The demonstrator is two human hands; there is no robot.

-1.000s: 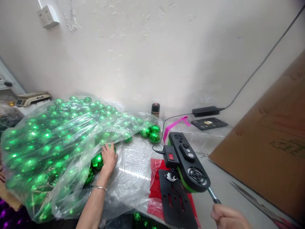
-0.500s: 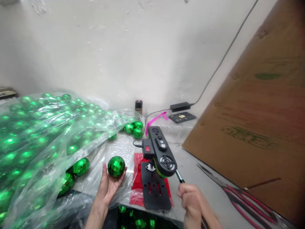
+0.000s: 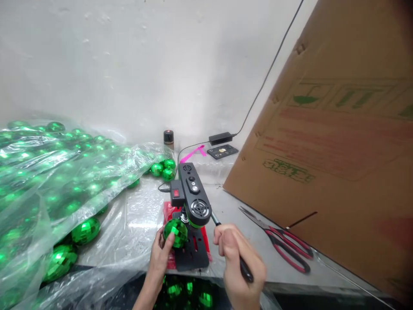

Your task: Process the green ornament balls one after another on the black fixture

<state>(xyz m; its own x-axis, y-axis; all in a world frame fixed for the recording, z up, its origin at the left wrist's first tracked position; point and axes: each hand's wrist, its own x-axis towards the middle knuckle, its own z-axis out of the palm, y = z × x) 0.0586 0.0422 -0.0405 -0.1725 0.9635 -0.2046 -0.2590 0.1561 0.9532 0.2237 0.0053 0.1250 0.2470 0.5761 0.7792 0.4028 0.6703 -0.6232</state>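
Note:
My left hand (image 3: 158, 256) is closed round a shiny green faceted ball (image 3: 176, 233), a mirror-tiled bauble, at the left side of a black machine's base plate (image 3: 192, 258). The ball is close under the machine's black head (image 3: 194, 193), which has round vents and a small box with a red switch (image 3: 176, 193). Whether the ball touches the machine I cannot tell. My right hand (image 3: 240, 262) is wrapped round the black grip (image 3: 246, 272) of a metal lever on the machine's right. Red plastic (image 3: 206, 241) shows under the plate.
A clear plastic bag (image 3: 106, 189) with many green balls spreads over the left. Red-handled scissors (image 3: 284, 245) lie on the right, beside a leaning cardboard box (image 3: 338, 142). Behind are a dark-capped bottle (image 3: 168, 137), pink ribbon (image 3: 192, 153), a power adapter (image 3: 221, 137) and a phone (image 3: 222, 151).
My left hand has brought the ball rightward to the machine, its fingers now round it instead of cupped beneath. My right hand stays on the lever. The view has turned right.

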